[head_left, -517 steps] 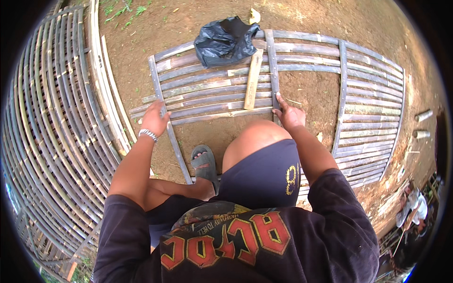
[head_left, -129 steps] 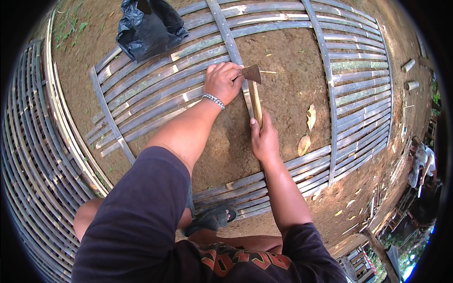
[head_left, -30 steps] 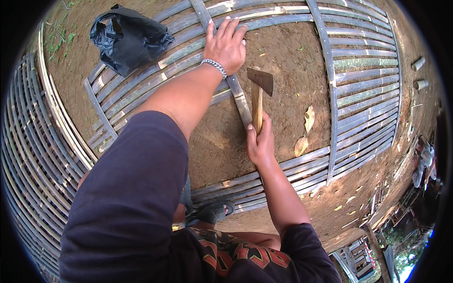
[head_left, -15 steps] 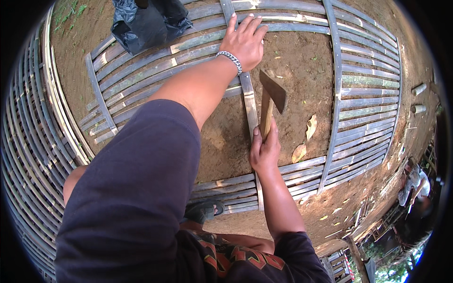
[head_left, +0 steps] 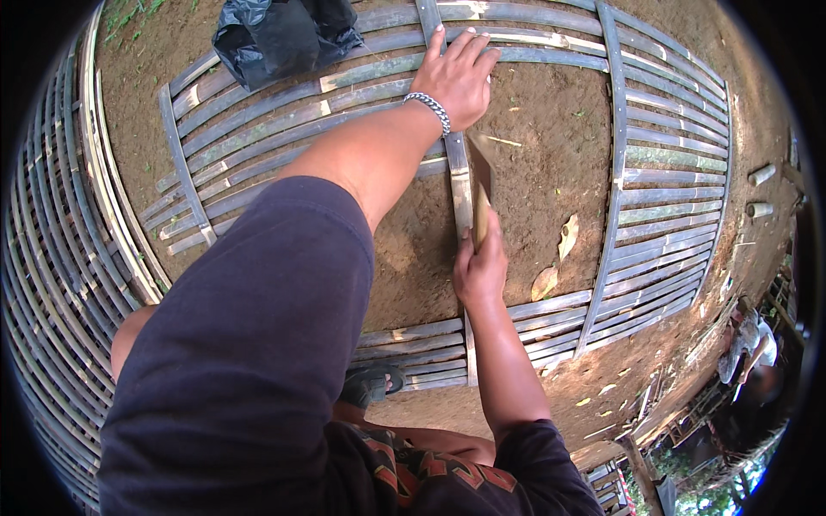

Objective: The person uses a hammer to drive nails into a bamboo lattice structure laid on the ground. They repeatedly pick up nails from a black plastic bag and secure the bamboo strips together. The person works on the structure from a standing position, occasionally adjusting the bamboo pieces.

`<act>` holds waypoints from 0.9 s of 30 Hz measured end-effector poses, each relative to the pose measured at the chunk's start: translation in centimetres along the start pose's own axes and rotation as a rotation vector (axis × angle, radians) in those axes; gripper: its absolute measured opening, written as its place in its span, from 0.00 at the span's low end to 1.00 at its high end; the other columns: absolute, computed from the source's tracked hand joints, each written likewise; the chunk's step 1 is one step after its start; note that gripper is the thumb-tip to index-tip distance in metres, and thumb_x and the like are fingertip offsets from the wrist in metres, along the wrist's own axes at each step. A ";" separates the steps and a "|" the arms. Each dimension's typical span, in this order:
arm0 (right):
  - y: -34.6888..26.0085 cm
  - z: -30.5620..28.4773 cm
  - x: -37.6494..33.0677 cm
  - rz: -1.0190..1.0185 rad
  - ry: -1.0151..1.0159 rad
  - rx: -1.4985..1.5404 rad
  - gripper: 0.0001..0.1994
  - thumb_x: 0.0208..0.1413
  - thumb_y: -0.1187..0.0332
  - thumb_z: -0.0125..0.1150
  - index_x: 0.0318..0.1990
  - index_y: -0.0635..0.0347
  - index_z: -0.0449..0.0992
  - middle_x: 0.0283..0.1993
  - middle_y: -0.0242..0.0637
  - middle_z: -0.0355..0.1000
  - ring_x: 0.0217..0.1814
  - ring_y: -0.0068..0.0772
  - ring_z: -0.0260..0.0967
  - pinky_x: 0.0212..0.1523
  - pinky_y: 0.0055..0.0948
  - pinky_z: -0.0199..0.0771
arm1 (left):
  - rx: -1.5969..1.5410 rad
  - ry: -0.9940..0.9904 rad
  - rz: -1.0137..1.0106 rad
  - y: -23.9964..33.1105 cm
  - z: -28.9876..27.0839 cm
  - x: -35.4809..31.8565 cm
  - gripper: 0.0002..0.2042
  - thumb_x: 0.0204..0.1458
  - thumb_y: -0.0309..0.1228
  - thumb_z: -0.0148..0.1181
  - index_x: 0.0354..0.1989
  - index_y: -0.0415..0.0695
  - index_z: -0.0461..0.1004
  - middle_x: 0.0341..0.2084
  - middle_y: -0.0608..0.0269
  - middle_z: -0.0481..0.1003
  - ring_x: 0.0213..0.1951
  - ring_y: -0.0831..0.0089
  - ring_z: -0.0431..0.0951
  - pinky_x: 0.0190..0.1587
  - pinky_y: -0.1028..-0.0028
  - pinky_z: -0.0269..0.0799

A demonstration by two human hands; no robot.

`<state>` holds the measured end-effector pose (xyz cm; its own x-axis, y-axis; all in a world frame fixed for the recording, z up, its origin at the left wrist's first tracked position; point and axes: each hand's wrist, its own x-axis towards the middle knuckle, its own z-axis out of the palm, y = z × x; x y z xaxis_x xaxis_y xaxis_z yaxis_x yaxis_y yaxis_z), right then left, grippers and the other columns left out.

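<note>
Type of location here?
Looks like an outdoor yard used as a work area: bare soil underfoot, fallen leaves on it, and a slatted bamboo frame laid out on the ground.

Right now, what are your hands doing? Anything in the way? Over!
Right hand gripping hatchet. Left hand spread over bamboo frame. Black bag on frame, left of both hands.

On my feed, daylight falls soft and fairly even over the soil (head_left: 542,181), warmer and brighter toward the right. I get pale glints along the bamboo frame (head_left: 618,155). Lower right, foliage (head_left: 712,483) burns into white-blue glare beside deep shadow. My fisheye bows the slatted rack (head_left: 60,258), and black swallows the corners.
</note>
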<state>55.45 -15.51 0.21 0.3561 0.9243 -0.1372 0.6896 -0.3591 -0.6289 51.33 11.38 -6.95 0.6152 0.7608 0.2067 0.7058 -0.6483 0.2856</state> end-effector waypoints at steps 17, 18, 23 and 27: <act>3.8 -1.5 0.6 -0.173 0.031 0.079 0.24 0.63 0.75 0.57 0.66 0.58 0.66 0.50 0.57 0.76 0.50 0.64 0.76 0.50 0.47 0.79 | -0.001 -0.023 -0.014 -0.1 -0.3 -0.1 0.25 0.63 0.36 0.48 0.70 0.49 0.65 0.71 0.59 0.63 0.74 0.63 0.57 0.77 0.47 0.40; 4.3 -1.4 0.7 -0.212 0.038 0.072 0.22 0.64 0.74 0.57 0.65 0.57 0.67 0.45 0.56 0.77 0.47 0.64 0.76 0.48 0.46 0.79 | -0.002 -0.022 -0.012 -0.1 -0.5 -0.1 0.25 0.63 0.36 0.48 0.70 0.49 0.65 0.71 0.59 0.63 0.74 0.63 0.57 0.77 0.47 0.40; 3.2 -2.3 2.3 -0.007 -0.157 -0.068 0.19 0.59 0.78 0.58 0.58 0.59 0.71 0.52 0.52 0.78 0.49 0.58 0.79 0.47 0.45 0.81 | -0.012 -0.035 -0.022 0.0 0.0 -0.1 0.25 0.63 0.36 0.48 0.70 0.49 0.64 0.71 0.58 0.63 0.74 0.63 0.57 0.77 0.47 0.41; 4.0 -3.1 1.5 -0.238 0.009 0.117 0.17 0.58 0.78 0.61 0.55 0.61 0.73 0.47 0.50 0.79 0.45 0.56 0.80 0.43 0.42 0.80 | -0.011 -0.041 -0.018 -0.1 -0.1 0.0 0.26 0.63 0.36 0.48 0.70 0.50 0.64 0.72 0.59 0.61 0.74 0.63 0.56 0.77 0.47 0.40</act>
<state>60.69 -15.93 -0.18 0.1986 0.9796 0.0312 0.6771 -0.1142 -0.7270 51.23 11.39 -6.88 0.6161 0.7706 0.1631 0.7133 -0.6337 0.2994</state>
